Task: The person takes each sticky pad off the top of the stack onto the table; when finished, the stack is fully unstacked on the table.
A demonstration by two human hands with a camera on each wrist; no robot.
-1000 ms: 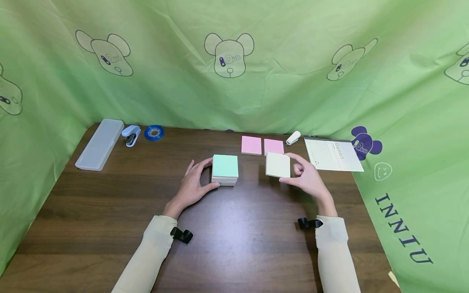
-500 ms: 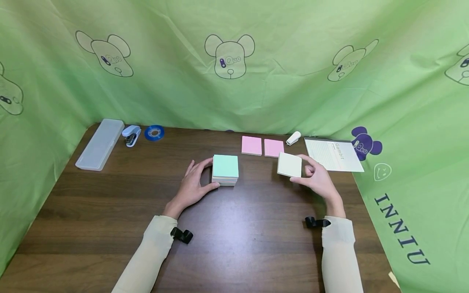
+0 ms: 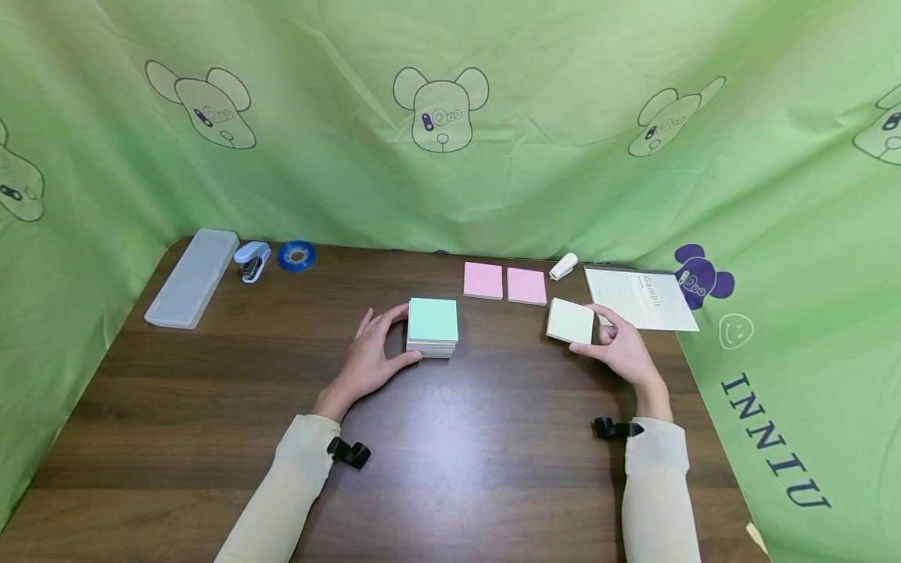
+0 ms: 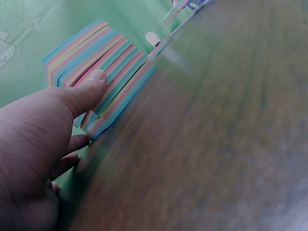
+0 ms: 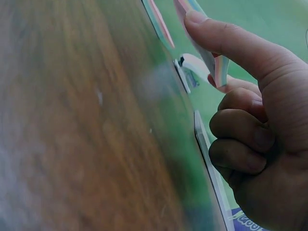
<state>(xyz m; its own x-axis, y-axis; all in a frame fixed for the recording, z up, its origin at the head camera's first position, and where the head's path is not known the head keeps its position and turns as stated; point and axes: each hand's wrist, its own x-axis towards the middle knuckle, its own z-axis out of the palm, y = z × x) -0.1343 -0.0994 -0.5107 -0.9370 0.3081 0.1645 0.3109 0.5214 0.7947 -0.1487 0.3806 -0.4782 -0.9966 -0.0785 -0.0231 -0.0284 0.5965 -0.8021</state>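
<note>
My left hand [image 3: 369, 356] grips a stack of sticky note pads [image 3: 432, 320] from its left side, thumb on the near side. A mint green sheet tops the stack, and striped blue, pink and yellow edges show in the left wrist view, with the thumb [image 4: 91, 91] lying against them. Between thumb and forefinger, my right hand [image 3: 622, 352] pinches a pale cream sticky note pad [image 3: 570, 321], its other fingers [image 5: 243, 132] curled in. This pad is raised off the table, in front of the lined notepad [image 3: 633, 301]. Two pink sticky note pads [image 3: 482, 280] lie farther back.
Along the back edge of the brown table [image 3: 450, 469] are a translucent case [image 3: 192, 277], a light blue stapler [image 3: 252, 260], a blue tape roll [image 3: 296, 256] and a small white stapler-like item [image 3: 564, 267]. A green curtain [image 3: 338, 172] hangs behind.
My right hand has carried the cream pad rightward and slightly nearer to me, away from the pink pads. The left hand stays still on the stack.
</note>
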